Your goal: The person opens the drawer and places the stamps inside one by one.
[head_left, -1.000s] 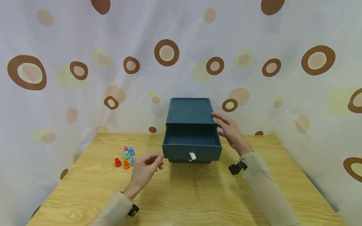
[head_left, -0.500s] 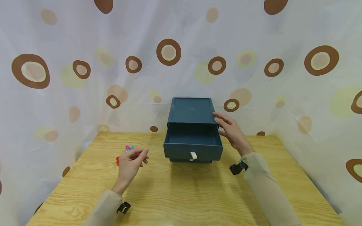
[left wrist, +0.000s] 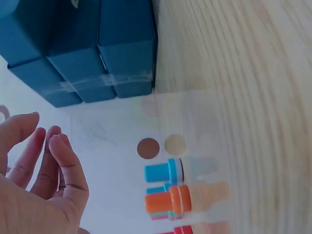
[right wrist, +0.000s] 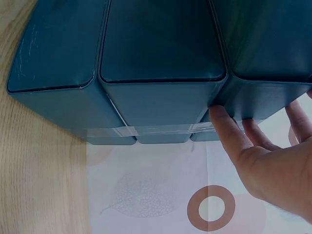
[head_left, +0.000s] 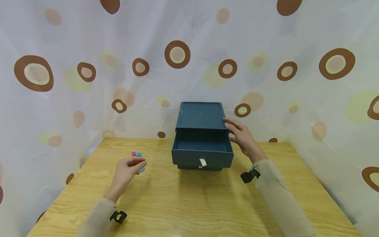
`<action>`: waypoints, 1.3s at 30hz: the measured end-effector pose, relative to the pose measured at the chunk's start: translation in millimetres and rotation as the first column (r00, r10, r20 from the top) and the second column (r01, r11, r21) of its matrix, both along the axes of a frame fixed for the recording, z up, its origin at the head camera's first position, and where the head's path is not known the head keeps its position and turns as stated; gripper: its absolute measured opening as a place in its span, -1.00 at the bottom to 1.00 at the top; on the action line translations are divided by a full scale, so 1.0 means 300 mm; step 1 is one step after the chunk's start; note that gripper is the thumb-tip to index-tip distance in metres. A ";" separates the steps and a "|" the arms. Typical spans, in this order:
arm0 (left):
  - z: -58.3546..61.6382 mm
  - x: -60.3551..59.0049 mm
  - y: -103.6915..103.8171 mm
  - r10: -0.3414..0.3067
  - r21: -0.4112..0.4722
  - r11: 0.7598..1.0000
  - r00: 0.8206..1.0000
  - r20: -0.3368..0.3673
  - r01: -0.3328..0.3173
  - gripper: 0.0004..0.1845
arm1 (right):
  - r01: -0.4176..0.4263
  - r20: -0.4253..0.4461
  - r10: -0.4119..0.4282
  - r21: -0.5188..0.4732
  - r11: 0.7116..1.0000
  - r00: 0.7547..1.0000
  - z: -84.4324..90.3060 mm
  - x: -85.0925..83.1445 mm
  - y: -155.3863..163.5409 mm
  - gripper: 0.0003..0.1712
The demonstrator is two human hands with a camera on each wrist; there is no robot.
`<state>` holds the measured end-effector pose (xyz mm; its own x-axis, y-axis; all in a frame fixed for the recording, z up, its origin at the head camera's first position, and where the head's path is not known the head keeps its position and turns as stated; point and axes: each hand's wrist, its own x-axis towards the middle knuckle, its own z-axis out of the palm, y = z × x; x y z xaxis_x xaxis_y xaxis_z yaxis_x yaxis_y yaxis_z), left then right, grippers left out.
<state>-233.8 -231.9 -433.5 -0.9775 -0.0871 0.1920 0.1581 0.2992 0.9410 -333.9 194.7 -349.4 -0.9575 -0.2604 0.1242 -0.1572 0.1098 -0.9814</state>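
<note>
Your left hand [head_left: 128, 168] hovers low, forearm angled forward, fingers loosely curled, gripping nothing. Your right hand [head_left: 241, 136] reaches ahead, arm extended, fingers straight, thumb spread, palm facing left.

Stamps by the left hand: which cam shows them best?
Left wrist: the stamps fill the lower frame close up, blue, orange, pink and red distinct. Head view shows only two tips past the left hand, which covers the rest. Right wrist shows none.
</note>
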 end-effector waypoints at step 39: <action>-0.060 -0.057 -0.324 0.104 -0.060 0.994 0.949 0.298 -0.090 -0.40 | 0.006 0.010 -0.006 0.004 1.000 1.000 -0.001 -0.002 -0.001 -0.37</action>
<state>-250.9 -329.2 -451.6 -0.9779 -0.1822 -0.1028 -0.1611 0.3418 0.9259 -334.6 194.3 -349.6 -0.9602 -0.2551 0.1139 -0.1471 0.1149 -0.9824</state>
